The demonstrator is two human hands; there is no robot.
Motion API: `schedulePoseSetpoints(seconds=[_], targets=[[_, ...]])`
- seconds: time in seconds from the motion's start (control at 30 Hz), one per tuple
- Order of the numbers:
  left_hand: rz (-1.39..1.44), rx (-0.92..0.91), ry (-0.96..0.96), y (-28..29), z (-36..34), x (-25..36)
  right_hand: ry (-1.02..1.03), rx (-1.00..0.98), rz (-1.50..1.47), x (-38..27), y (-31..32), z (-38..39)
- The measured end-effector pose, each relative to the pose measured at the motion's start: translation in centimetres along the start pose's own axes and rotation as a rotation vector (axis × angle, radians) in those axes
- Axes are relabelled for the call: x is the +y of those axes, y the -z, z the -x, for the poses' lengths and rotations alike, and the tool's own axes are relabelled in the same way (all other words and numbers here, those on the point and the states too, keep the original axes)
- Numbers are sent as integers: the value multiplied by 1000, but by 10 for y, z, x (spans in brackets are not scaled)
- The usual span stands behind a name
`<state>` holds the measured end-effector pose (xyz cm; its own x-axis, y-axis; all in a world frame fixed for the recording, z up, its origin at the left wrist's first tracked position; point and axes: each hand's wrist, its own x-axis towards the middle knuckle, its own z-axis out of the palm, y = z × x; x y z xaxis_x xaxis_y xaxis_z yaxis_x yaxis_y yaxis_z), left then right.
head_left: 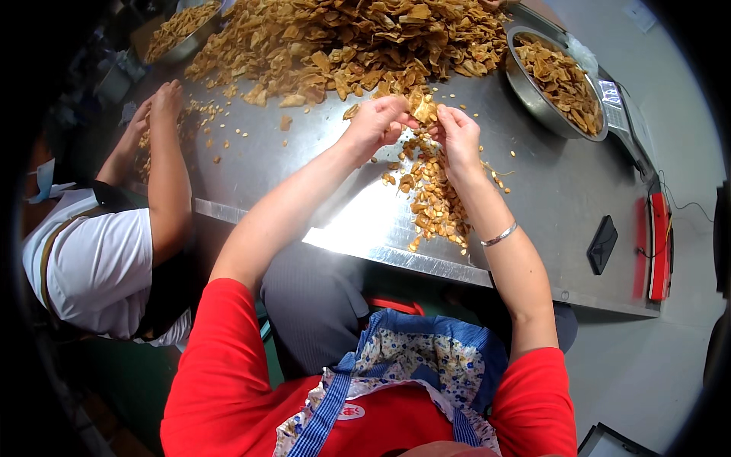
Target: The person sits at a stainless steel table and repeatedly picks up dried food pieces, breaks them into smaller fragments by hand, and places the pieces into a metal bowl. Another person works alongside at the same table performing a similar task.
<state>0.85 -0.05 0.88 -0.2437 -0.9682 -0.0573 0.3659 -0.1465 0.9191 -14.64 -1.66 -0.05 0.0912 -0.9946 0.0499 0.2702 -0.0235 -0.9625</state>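
Observation:
Both my hands meet at the near edge of a large heap of brown dried slices (365,42) on a metal table. Between them is one yellowish dried slice (423,107). My left hand (377,126) is closed, fingers curled and pinching at the slice's left side. My right hand (459,135), also closed, grips the slice's right side between thumb and fingers. Just below the hands, a loose strip of small golden seeds or kernels (438,199) runs toward the table's front edge, beside my right forearm. The exact fingertip contact is partly hidden.
A metal bowl (531,85) of dried slices stands at the right, another bowl (199,36) at the far left. A black phone (602,244) and a red device (659,244) lie near the right edge. At the left, a co-worker's hands (158,107) are over scattered bits.

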Motion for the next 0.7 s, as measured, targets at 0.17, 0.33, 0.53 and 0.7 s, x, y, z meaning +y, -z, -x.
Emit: schedulePoseSetpoints(seconds=[0.17, 0.33, 0.53, 0.7], targets=[[-144, 137, -87, -4, 0, -9, 61, 15, 189, -1, -6, 5], [217, 70, 28, 2, -3, -11, 808, 121, 1021, -11, -12, 15], [329, 114, 134, 4, -3, -10, 792, -71, 1025, -12, -10, 15], [192, 87, 98, 5, -5, -13, 751, -173, 1094, -16, -8, 14]])
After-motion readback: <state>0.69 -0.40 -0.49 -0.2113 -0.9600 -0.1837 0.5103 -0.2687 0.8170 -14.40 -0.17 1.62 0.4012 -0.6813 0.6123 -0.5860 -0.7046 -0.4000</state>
